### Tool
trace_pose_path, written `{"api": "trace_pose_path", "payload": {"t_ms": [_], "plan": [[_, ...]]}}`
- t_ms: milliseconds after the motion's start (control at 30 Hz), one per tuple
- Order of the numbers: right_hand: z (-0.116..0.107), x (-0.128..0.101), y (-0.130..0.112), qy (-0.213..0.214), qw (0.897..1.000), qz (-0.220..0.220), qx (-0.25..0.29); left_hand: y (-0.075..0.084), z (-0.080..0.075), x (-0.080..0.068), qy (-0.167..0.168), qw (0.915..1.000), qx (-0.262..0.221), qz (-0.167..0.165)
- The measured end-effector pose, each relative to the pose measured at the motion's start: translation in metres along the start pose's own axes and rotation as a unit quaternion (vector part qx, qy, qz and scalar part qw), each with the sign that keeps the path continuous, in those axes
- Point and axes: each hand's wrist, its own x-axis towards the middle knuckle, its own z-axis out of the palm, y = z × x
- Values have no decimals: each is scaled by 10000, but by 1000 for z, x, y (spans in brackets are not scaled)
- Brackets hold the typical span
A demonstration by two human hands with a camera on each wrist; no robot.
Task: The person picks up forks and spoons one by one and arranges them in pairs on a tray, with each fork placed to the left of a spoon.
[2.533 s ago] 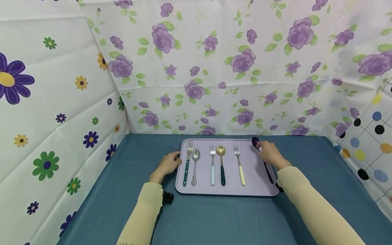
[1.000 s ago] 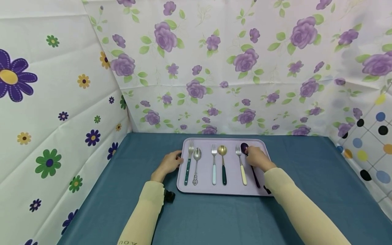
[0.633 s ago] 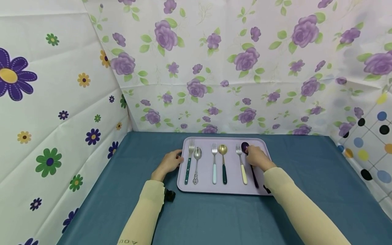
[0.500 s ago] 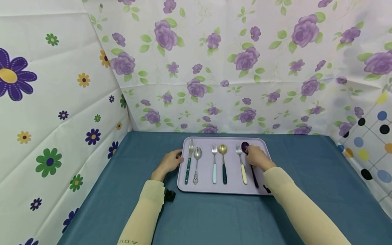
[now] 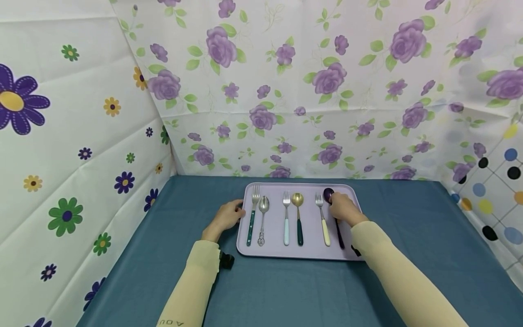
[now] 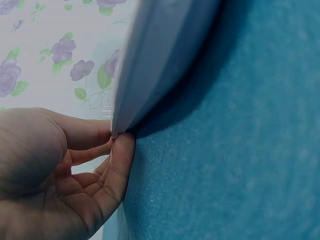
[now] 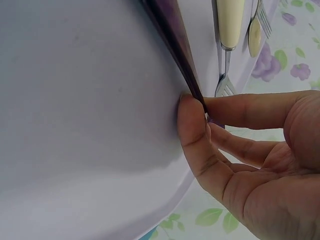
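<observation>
Flowered paper walls close in your teal-clothed desk (image 5: 286, 290), where a lilac rectangular plastic tray (image 5: 351, 247) carries five pieces of cutlery in a row and, at its right end, a dark purple metal spoon (image 5: 337, 225) lying flat, bowl away from you, just beside the cream-handled fork (image 5: 323, 222). From the head view your right hand (image 5: 343, 210) rests over the spoon's neck, and your left hand (image 5: 226, 217) sits at the tray's left edge. At your left wrist, your curled fingers (image 6: 122, 160) pinch the tray's rim (image 6: 150, 65). At your right wrist, thumb and forefinger (image 7: 192, 135) pinch the spoon's thin stem (image 7: 175, 45) against the tray. The spoon looks light, stiff and slick, so I'd keep hold at the neck; the thin tray may flex.
</observation>
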Motion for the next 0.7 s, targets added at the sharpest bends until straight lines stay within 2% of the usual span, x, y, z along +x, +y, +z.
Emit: {"api": "trace_pose_path", "payload": {"t_ms": [700], "plan": [[2,2,-2,53,9999,15,113,0,0,0,-28,10000,11,-18]]}}
